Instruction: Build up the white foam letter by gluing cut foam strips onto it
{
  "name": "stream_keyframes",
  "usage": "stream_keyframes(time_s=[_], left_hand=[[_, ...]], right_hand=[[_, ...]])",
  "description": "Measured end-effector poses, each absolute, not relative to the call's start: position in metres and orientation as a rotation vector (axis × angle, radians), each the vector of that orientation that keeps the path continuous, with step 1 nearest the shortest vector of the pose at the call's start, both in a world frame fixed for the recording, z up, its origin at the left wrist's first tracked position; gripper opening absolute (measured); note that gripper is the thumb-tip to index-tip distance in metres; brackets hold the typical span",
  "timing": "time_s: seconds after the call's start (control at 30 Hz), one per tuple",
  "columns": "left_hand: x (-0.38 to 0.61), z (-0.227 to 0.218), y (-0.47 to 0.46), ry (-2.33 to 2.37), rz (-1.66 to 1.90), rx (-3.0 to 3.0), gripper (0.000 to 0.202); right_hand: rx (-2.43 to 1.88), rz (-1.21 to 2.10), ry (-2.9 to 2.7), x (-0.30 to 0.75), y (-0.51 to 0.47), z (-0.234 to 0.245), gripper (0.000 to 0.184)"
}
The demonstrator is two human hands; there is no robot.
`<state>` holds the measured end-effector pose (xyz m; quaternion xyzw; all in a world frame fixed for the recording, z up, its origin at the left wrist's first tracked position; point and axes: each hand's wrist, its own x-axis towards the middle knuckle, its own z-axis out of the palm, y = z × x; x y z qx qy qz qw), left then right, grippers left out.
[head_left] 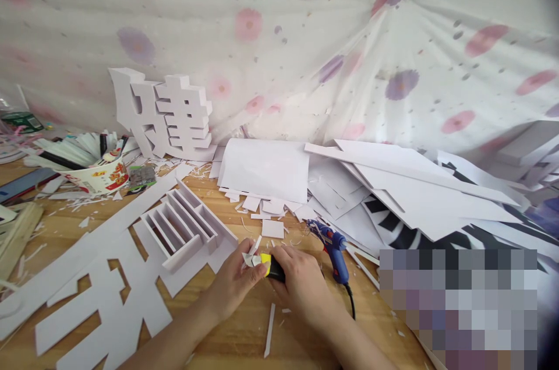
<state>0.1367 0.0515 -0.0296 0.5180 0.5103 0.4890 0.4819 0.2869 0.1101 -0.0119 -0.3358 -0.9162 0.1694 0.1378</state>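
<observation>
Bright, diffuse light falls fairly evenly across the scene from a source out of view. Soft grey shadows fill the slots of the standing white foam-board character point(178, 105) and the gaps in the slatted white piece point(182, 253). The floral plastic sheeting point(248, 73) looks slightly hazy, shading gently along its folds. The left hand point(238, 277) and right hand point(301, 277) are reasonably sharp. Wide-angle distortion stretches the sides; darkness shades the right corners, and coarse pixelation hides a lower-right patch.

A black-and-yellow tool point(273, 268), partly hidden, is held with its yellow end leftward; a small, angular white piece point(250, 259) sits just left of the tool.
</observation>
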Motion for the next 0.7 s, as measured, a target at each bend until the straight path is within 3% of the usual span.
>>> stream_keyframes(time_s=[0.37,0.7], left_hand=[[0.136,-0.04,0.047,1.422,1.264,1.426,0.023],[0.14,-0.045,0.049,1.612,1.253,1.394,0.033]], right_hand=[[-1.05,0.492,-2.633,0.285,0.108,-0.012,0.009],[-1.103,0.419,-2.63,0.283,0.11,-0.021,0.006]])
